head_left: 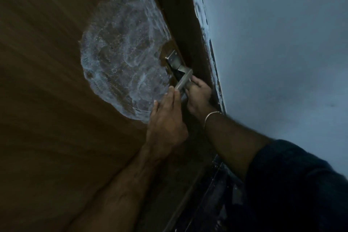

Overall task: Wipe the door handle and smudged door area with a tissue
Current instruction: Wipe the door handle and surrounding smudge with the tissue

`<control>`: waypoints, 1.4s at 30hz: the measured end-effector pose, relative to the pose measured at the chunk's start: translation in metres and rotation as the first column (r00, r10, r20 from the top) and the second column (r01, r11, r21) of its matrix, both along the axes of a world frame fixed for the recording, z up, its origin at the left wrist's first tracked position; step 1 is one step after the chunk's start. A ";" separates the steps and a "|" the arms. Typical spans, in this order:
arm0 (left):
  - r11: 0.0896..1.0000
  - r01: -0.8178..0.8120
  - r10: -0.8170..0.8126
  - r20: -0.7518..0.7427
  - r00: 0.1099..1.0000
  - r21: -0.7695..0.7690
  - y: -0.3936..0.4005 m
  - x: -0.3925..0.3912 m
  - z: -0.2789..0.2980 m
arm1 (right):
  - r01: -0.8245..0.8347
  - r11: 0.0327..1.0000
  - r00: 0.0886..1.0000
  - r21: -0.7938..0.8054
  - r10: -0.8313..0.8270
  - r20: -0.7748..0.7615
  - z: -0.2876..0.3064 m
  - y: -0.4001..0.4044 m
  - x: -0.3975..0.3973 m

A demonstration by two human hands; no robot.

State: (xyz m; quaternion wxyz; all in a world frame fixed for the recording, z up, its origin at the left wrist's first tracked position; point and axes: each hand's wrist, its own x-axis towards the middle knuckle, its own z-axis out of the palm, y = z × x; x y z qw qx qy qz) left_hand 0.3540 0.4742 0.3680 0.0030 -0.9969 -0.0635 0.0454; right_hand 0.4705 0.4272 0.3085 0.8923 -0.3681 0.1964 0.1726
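left hand (165,118) lies flat, fingers straight, touching the lever door handle (183,82); right hand (198,96) curls behind it, grip contents hidden, no tissue visible. the foamy smudge (122,52) beyond stays unwiped; bare hands would smear it.

Place: I see a dim indoor doorway, seemingly in a home.
Door (47,81): brown wood grain, left, with a metal lever handle (183,81).
Wall (282,43): pale painted plaster, right.
Frame (188,24): dark, paint-smeared edge.
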 end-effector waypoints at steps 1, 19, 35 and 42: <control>1.000 0.006 -0.006 -0.010 1.000 -0.002 0.000 0.000 0.002 | 0.034 0.999 0.998 0.004 -0.034 -0.047 -0.001 0.004 0.001; 0.998 0.056 -0.056 -0.032 0.998 0.005 0.007 0.001 0.001 | 0.176 0.974 0.977 0.144 -0.191 0.093 -0.017 0.046 -0.007; 0.998 0.059 -0.059 -0.001 0.998 0.030 0.005 -0.002 0.004 | 0.232 0.955 0.965 -0.187 -0.201 0.171 -0.053 0.046 0.000; 0.999 0.034 -0.033 0.016 0.999 -0.016 0.005 -0.001 0.002 | 0.278 0.936 0.958 -0.217 -0.252 0.139 -0.040 0.030 0.015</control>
